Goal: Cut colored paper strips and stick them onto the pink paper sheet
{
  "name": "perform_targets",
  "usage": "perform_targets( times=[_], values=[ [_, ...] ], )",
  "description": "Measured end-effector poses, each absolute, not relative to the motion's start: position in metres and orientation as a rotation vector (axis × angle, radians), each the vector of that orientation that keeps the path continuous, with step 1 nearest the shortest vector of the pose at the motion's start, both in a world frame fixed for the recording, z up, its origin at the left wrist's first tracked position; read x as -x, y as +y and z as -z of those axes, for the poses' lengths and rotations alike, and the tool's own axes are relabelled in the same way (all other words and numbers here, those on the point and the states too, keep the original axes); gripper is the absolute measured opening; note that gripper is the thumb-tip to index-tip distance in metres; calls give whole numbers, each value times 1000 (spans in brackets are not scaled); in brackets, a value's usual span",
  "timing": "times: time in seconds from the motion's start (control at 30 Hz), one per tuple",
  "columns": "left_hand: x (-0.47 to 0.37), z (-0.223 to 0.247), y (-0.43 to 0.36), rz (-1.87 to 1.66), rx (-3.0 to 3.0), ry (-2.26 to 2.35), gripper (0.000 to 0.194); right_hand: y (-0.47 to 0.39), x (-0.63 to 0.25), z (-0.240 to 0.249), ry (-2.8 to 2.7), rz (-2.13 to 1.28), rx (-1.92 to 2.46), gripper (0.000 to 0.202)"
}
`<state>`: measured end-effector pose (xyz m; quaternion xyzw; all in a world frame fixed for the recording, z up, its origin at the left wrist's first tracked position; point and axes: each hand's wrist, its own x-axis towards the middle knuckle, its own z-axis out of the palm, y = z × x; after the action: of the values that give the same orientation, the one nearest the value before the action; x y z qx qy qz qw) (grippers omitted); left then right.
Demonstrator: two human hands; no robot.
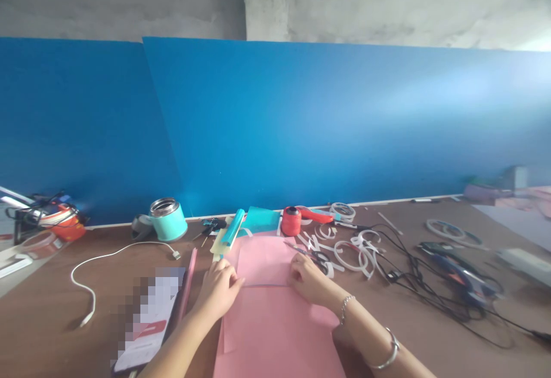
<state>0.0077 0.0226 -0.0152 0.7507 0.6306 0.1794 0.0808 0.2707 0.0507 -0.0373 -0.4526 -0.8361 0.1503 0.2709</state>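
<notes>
Pink paper [279,332] lies in front of me in overlapping sheets, with a smaller pink piece [263,260] at its far end. A thin dark line runs across the paper between my hands; whether it is a fold edge or a thin strip I cannot tell. My left hand [220,287] has its fingers curled on the left edge of the paper. Across from it, my right hand [307,277] pinches the right edge, its fingertips partly hidden. Scissors [319,258] lie just beyond my right hand, blades pointing left.
Left are a phone [150,320], a white cable [95,257] and a turquoise mug [167,220]. Behind the paper stand a red spool [291,222] and turquoise sheets [262,220]. White paper strips [350,256], black cords [413,277] and a glue gun [467,277] lie right. A blue partition [275,131] closes the back.
</notes>
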Motion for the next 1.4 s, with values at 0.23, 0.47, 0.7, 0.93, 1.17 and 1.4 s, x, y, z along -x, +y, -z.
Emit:
perform_targets(
  times=[0.23, 0.47, 0.7, 0.93, 1.17, 1.4],
  values=[
    [-10, 12, 17, -612, -2435, 1880, 8, 43, -266, 26, -2273, -338, 1325, 12],
    [-23, 8, 11, -713, -2957, 1392, 34, 20, -251, 3, -2512, -74, 1215, 47],
    [-24, 17, 13, -732, -2927, 1372, 32, 21, -247, 9, -2632, 65, 1056, 44],
    [-10, 18, 14, -624, -2892, 1419, 30, 19, -254, 1, -2654, -23, 1217, 47],
    [0, 6, 11, -569, -2811, 1513, 34, 14, -266, -14, -2617, -39, 1367, 28],
    [5, 0, 10, -562, -2724, 1815, 34, 21, -258, 5, -2622, 243, 1315, 22]
  ],
)
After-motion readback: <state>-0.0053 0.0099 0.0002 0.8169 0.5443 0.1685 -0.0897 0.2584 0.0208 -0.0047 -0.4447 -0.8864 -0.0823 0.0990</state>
